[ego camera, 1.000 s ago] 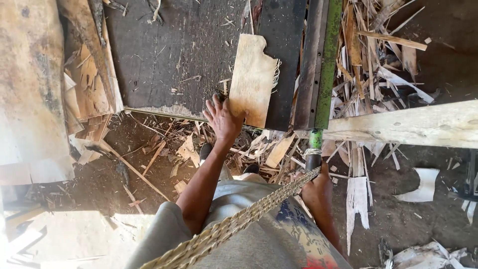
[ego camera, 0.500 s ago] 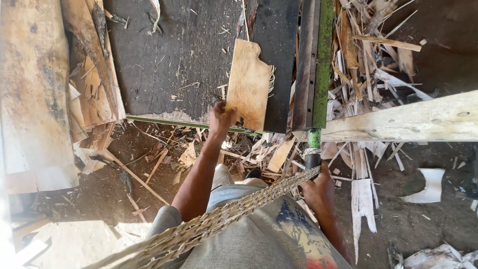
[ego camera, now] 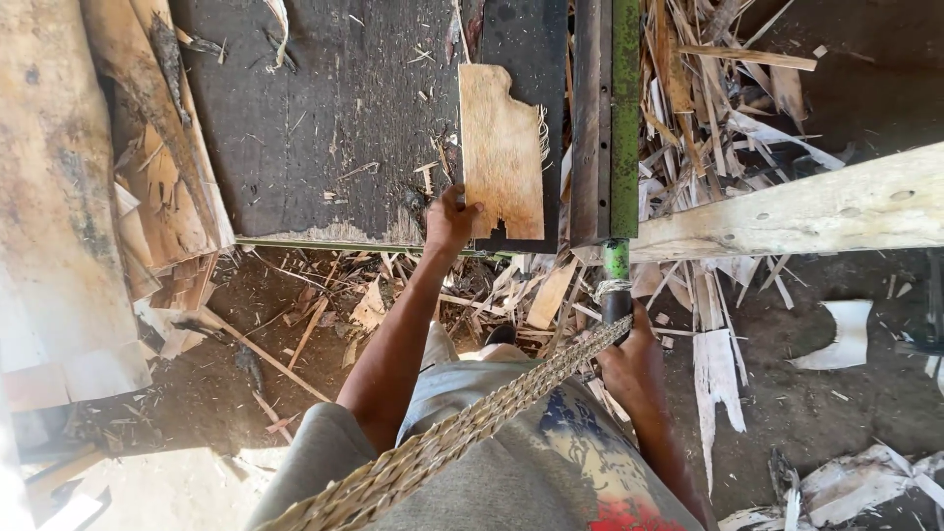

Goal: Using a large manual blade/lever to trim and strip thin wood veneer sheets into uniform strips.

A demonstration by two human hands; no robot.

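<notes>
Your left hand point(ego camera: 450, 218) gripped the lower left edge of a thin wood sheet point(ego camera: 501, 147) lying on the dark worktable point(ego camera: 324, 118). Your right hand point(ego camera: 629, 356) closed around the green lever handle point(ego camera: 617, 285), with a braided rope point(ego camera: 462, 433) crossing your lap and wood scraps point(ego camera: 708, 108) piled nearby.

Bright daylight is washing out the lower left corner of the frame into white glare, while the upper right is sitting in deep shadow. The middle is staying sharp, and edges are bending slightly.
</notes>
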